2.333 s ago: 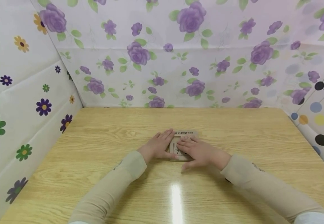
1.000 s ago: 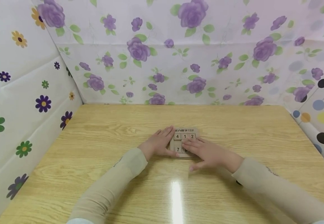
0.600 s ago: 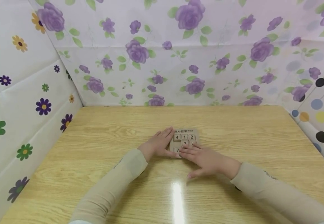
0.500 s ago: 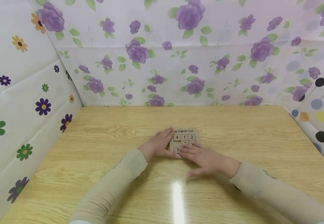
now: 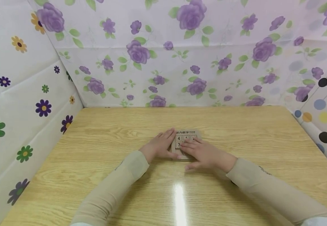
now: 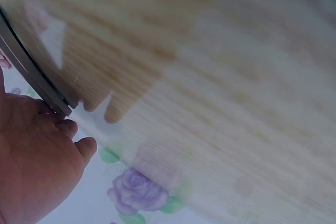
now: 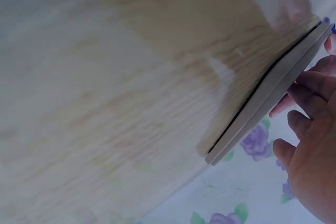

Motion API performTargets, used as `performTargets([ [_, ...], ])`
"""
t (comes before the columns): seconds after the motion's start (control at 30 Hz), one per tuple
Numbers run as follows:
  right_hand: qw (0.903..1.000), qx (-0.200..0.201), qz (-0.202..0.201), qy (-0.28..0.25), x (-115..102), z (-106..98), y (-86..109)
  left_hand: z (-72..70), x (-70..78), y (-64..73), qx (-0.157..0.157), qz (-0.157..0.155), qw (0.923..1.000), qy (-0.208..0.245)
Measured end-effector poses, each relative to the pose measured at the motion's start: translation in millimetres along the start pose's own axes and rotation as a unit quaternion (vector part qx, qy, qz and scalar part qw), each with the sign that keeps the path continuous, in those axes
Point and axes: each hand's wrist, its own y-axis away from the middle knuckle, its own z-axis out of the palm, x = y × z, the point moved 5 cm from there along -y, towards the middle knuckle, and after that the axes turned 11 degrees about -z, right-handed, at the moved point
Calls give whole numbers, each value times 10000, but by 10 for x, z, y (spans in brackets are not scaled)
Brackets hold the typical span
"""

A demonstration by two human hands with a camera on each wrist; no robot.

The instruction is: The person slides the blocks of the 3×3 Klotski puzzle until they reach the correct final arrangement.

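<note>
A wooden number sliding puzzle [image 5: 196, 133] lies flat on the table in the head view. Tiles 4, 1 and 2 make up its top row, and tile 7 [image 5: 178, 145] sits at the left of the middle row. My left hand [image 5: 160, 147] rests along the left side, fingers extended, thumb at the near left corner. Across the tiles stretches my right hand [image 5: 205, 153], its straight fingertips touching them beside the 7. It hides the lower right tiles. Both wrist views catch only the puzzle's side edge, with left-hand fingers [image 6: 84, 148] and right-hand fingers [image 7: 315, 103] near it.
The puzzle is on a glossy wood-grain table [image 5: 118, 125] with a bright reflection near the front. Behind stands a backdrop with purple flowers [image 5: 140, 51]. Patterned sheets close off the left and right sides.
Tile 7 has moved up from the bottom row to the middle row. My right hand has shifted away from me and slightly left over the tiles. The left hand stays in place.
</note>
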Motion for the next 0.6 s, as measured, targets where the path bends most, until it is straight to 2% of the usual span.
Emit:
performTargets([
  [0.2,10000,13,11,-74,21,0,14,1,7,5,-27,-35,10000,12],
  [0.37,9999,113,0,-83,48,13,111,21,8,1,-2,-53,10000,41],
  [0.6,9995,273,-66,160,36,-12,246,14,-2,1,73,-46,10000,15],
])
